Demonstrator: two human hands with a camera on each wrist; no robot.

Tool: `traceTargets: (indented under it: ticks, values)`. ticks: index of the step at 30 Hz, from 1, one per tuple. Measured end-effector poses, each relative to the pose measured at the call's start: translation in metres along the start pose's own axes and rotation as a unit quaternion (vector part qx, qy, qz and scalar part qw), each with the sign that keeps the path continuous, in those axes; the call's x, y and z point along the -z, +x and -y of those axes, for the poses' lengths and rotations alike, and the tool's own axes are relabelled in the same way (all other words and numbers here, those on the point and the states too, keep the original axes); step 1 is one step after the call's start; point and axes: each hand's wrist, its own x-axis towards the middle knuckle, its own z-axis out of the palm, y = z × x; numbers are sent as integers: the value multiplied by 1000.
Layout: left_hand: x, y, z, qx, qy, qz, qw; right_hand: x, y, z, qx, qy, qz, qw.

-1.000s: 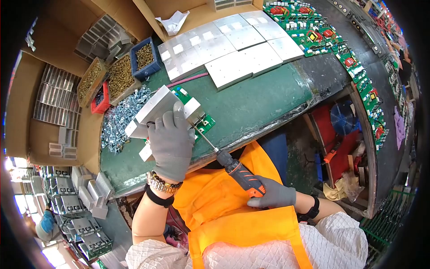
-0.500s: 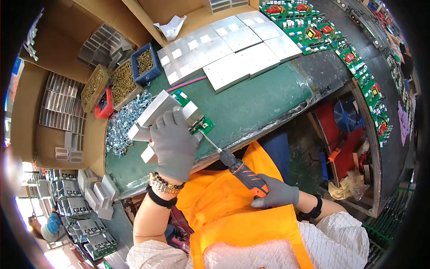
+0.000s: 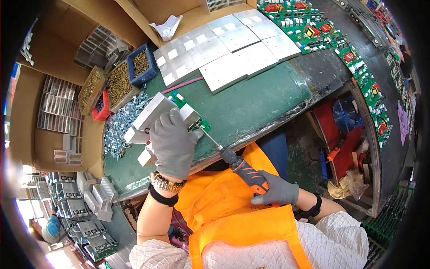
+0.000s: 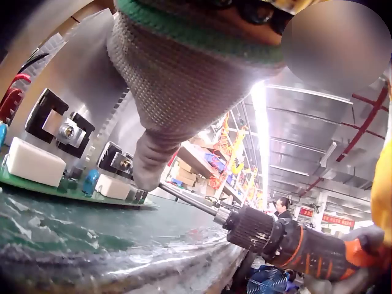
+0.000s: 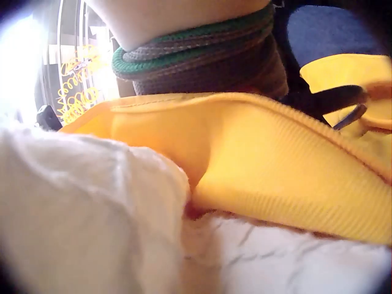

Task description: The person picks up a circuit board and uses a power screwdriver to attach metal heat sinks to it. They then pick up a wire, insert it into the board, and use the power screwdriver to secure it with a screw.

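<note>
Left of centre in the head view, the left hand [image 3: 172, 145] is gripping a metal heat sink [image 3: 154, 111], its bent fingers lying over the block, which is jutting out to their upper left; a green circuit board [image 3: 205, 126] is showing to their right. Nearer the middle, the right hand [image 3: 280, 190] is holding a power driver [image 3: 245, 171], fingers wrapping its handle, its bit [image 3: 212, 139] pointing up-left beside the left thumb [image 4: 150, 162]

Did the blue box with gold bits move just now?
No. In the head view, the blue box keeps its place beside the silver plates; only the camera's view shifted.
</note>
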Motion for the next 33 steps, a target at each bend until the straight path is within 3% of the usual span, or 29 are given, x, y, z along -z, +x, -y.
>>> traceTargets:
  ticks: [5,15,18,20,23,33]
  values:
    - [-1,0,0,-9,-9,-17,1000,8,1,6,4,-63,-12,998]
    - [0,1,0,-3,-18,-2,1000,10,-1,5,3,-45,0,999]
    - [-1,1,1,-6,-22,-2,1000,11,-3,12,-46,29,23,998]
    - [-1,1,2,-10,-28,-3,1000,15,3,-4,-38,176,107,978]
    - [-3,1,5,-16,-28,-13,999,21,4,-8,-33,253,171,952]
    - [-4,2,7,-50,-32,-38,997,19,8,-9,-35,199,155,967]
